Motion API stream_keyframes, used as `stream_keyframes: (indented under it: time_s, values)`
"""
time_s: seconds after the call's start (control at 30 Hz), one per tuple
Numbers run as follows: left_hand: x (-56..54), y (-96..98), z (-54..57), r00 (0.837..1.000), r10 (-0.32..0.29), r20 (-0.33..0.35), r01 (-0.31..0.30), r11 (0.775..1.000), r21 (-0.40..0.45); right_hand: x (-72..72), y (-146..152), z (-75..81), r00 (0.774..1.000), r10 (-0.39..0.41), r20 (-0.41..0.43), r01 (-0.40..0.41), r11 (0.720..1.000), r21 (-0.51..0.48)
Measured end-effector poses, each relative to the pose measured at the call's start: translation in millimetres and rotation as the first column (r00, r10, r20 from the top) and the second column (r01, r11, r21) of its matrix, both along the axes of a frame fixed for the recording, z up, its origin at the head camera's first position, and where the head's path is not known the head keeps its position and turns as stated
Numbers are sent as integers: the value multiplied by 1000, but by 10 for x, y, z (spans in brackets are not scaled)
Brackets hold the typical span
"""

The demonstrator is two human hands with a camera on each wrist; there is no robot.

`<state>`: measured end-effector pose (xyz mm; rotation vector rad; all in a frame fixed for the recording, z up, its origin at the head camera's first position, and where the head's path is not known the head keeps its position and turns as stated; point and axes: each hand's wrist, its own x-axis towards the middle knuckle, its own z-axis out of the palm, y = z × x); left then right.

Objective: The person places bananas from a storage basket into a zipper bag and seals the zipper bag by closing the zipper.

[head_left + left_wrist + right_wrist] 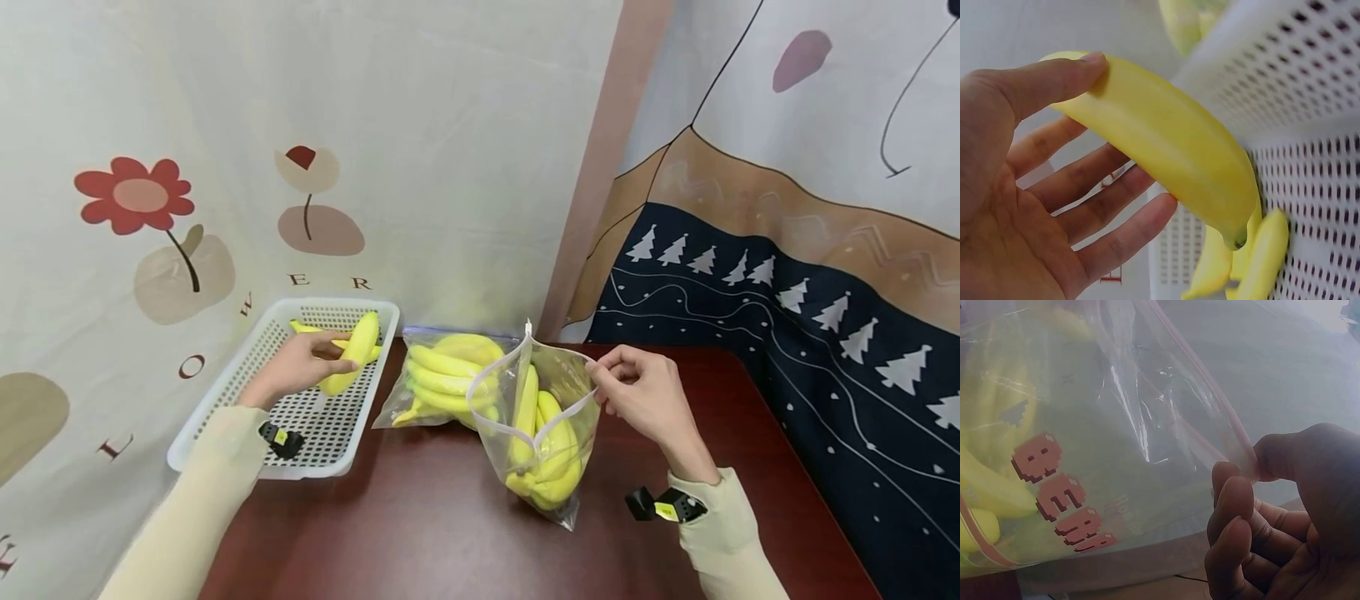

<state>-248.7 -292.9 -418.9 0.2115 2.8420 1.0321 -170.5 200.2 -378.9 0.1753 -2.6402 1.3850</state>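
My left hand (303,362) holds a yellow banana (1160,137) between thumb and fingers, above the white perforated basket (187,433). Other bananas (1263,256) lie in the basket below it. On the right, my right hand (637,387) pinches the rim of a clear zip bag (588,408) between thumb and forefinger. The bag's mouth gapes wide, and several bananas (555,450) are inside. In the right wrist view, red lettering (1050,478) shows on the bag's side.
A second zip bag (386,408) filled with bananas lies between the basket and the gaping bag, near the back. All stand on a dark red-brown table (420,533). Printed curtains (465,167) hang behind and to the right.
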Motion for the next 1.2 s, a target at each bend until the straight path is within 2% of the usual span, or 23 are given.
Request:
stream_keyframes:
  time_s: [0.3, 0.63, 0.8, 1.07, 1.2]
  values:
    - [23, 206, 124, 999, 34, 21, -36, 994, 107, 12, -6, 2, 1000, -11, 5, 12, 1000, -2]
    - [129, 421, 234, 997, 50, -50, -39, 979, 201, 18, -20, 2, 1000, -7, 6, 7, 1000, -2]
    - [150, 542, 276, 998, 38, -55, -20, 954, 300, 22, -21, 0, 1000, -2, 8, 2, 1000, -5]
    - [193, 762, 390, 1000, 20, -24, -7, 891, 455, 30, -12, -3, 1000, -8, 8, 8, 1000, -5]
    - [235, 876, 448, 999, -1, -39, 21, 862, 507, 24, -14, -2, 1000, -6, 2, 6, 1000, -1]
